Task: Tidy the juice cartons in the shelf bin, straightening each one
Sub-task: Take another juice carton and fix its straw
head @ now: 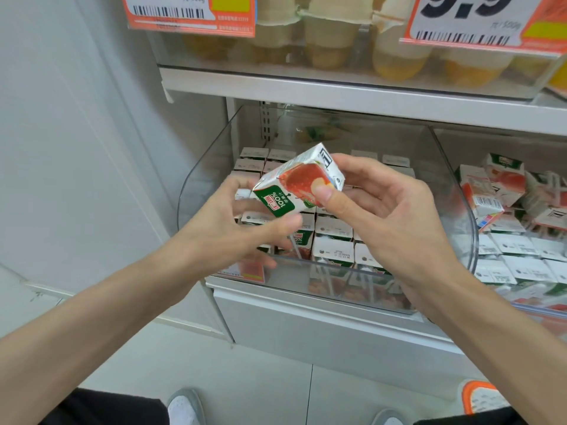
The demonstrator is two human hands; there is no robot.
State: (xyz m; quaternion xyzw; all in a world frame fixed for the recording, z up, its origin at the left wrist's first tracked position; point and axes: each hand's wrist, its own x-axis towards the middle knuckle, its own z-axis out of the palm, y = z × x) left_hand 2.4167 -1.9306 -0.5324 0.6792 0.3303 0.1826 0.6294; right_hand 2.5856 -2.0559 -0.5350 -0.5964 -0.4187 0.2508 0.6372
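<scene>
A person is holding one juice carton [299, 180] up with both hands, just above the clear bin [190, 191]. The carton is tilting, with its green end pointing to 7 o'clock and its white top pointing to 1 o'clock. The right hand [389, 216], at 4 o'clock from the carton, is pinching it. Its thumb is pressing on the red fruit picture and its fingers are curling behind. The left hand [239, 228], at 8 o'clock from the carton, is gripping the green end between thumb and fingers. Under the hands, other cartons [333, 240] are standing in rows in the bin. At 3 o'clock, a second bin [534, 306] is holding messy cartons [503, 182] in a heap. At 12 o'clock, cups [326, 41] are sitting on the upper shelf [306, 87].
</scene>
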